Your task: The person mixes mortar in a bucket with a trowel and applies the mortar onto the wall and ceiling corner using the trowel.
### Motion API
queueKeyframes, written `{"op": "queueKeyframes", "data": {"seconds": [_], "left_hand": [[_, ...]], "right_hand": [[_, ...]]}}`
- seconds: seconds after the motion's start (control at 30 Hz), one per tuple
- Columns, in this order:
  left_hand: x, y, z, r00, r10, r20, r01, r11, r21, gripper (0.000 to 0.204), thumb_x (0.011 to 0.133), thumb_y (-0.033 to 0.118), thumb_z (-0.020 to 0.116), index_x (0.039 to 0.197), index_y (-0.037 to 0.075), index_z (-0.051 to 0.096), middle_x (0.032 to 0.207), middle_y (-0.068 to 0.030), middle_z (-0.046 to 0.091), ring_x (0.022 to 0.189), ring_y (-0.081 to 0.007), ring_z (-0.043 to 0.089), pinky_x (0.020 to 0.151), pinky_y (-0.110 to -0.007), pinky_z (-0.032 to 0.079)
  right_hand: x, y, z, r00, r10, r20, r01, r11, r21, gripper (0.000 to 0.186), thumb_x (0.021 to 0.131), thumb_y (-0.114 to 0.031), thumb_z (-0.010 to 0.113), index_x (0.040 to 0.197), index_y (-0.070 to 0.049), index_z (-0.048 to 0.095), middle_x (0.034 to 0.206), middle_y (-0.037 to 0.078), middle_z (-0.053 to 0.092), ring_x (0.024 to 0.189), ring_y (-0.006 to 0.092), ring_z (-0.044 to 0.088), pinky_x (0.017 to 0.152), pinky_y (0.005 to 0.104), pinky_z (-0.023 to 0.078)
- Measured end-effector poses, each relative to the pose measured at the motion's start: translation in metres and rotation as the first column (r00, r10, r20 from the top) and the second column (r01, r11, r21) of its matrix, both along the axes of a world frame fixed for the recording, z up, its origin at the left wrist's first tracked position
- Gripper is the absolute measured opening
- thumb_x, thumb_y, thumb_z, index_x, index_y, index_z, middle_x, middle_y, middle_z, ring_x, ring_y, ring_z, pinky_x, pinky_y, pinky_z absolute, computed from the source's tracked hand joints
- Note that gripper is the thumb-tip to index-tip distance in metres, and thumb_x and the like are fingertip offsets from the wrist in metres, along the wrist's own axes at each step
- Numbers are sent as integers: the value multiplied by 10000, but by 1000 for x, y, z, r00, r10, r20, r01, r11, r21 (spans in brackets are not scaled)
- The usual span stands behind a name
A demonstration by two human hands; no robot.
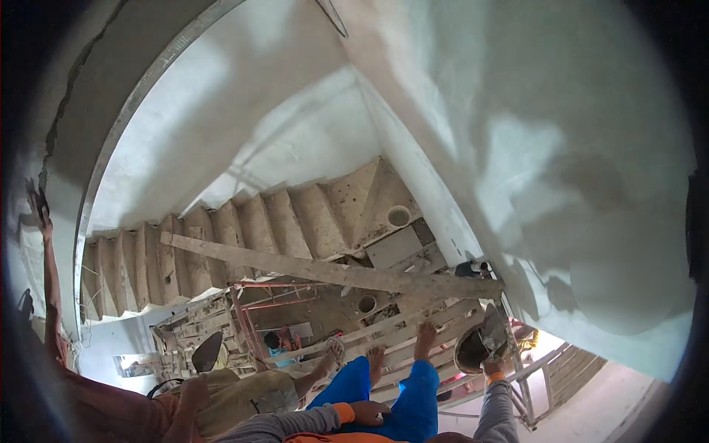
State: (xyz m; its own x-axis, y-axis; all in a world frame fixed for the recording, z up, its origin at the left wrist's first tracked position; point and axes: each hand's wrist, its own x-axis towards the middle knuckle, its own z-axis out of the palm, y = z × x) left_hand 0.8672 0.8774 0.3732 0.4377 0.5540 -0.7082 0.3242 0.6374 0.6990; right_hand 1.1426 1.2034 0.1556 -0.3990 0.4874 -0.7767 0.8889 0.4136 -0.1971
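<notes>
The trowel (493,329) is at the right side of a round bucket (468,350), with its flat grey blade over the rim. I cannot tell if the blade touches the bucket. The right hand (494,367) has its fingers closed on the trowel at the handle end. The left hand (368,413) is on the blue pants (415,402), with its fingers bent in. Something small and pale shows by the fingertips, but I cannot tell if the hand has hold of it.

The bucket is near a bare foot (425,338). Wood slats (399,323) run under the feet. Just ahead, a long board (332,272) goes across on a slant.

On the left, a co-worker (251,393) holds a second trowel (207,352) with the blade up. The co-worker's far arm (52,284) reaches up by the wall edge.

Down below are a red frame (244,325), a person in a blue-green top (279,357) and a pail (367,303). Past the board, stairs (284,221) go along a pale wall (310,125).
</notes>
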Motion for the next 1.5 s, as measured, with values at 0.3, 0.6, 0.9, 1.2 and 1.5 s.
{"op": "queueKeyframes", "data": {"seconds": [0.3,0.6,0.9,1.2,1.5], "left_hand": [[20,97,15,998,56,17,-57,995,80,453,789,227,566,1177,6,485,1130,-200,542,1016,-336,531,874,-422,409],[-26,141,63,817,138,560,-101,990,-97,198,817,161,545,915,3,610,819,-79,599,762,-172,534,689,-318,422],[-99,106,-136,926,371,-70,-324,876,356,363,777,233,607,1065,19,554,970,-107,605,884,-183,543,787,-303,426],[-241,244,-332,588,58,-807,67,991,120,566,711,367,661,1127,13,514,1129,-204,535,1037,-354,518,871,-478,403],[-161,270,-410,576,23,-817,113,988,108,781,819,513,463,1401,99,146,1455,-187,50,1329,-402,72,1042,-569,127]], "right_hand": [[96,49,-96,909,416,-14,-406,893,193,227,738,-294,542,747,-104,665,819,103,655,856,340,587,766,442,432],[-15,60,11,927,-368,-66,350,916,-195,424,670,-311,542,1000,-56,614,1067,170,597,1048,297,534,923,442,391],[-11,61,-11,986,147,-81,-145,989,29,807,665,-274,573,1304,110,266,1354,281,293,1267,403,275,1043,535,205],[28,94,-55,854,307,-420,47,758,650,189,590,-182,650,665,-37,555,663,147,525,636,327,506,582,444,408],[-1,159,-62,926,259,-275,66,605,793,225,650,-216,588,751,-15,581,830,174,581,814,360,533,738,425,417]]}}
